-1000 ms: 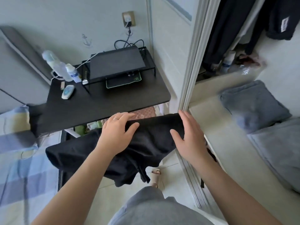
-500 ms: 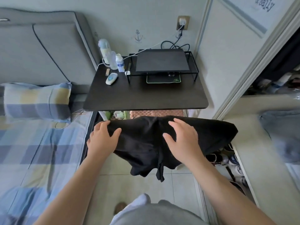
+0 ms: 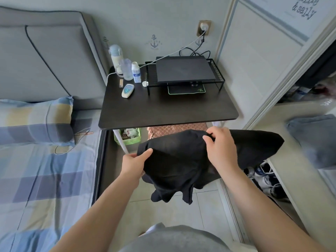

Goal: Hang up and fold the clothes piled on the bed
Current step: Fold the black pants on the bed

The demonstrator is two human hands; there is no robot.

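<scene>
Pale floor tiles fill the middle of the frame, between the bed (image 3: 45,170) at left and an open wardrobe (image 3: 298,193) at right. A dark desk (image 3: 163,110) stands against the wall at top centre.

Over those tiles, at centre frame, a black garment (image 3: 178,160) hangs in the air, held by both hands. The left hand (image 3: 133,164) pinches its left edge, thumb on top and fingers underneath. The right hand (image 3: 221,148) grips the upper edge with curled fingers, nearer the desk. Cloth drapes on to the right past that hand and sags below in loose folds. It is not flat, not on a hanger, and shows no clean fold.

This piece looks mid-handling: lifted, but not yet folded or hung. No hanger is in view.

Grey cloth (image 3: 316,139) on the wardrobe shelf at the right edge looks like folded pieces, though it is blurred, so some of the work may be done. The pile itself is out of view; only checked sheet and a pillow (image 3: 36,119) show at left, so I cannot tell how much remains. At the least, this garment needs straightening, folding or hanging, and putting away.
</scene>
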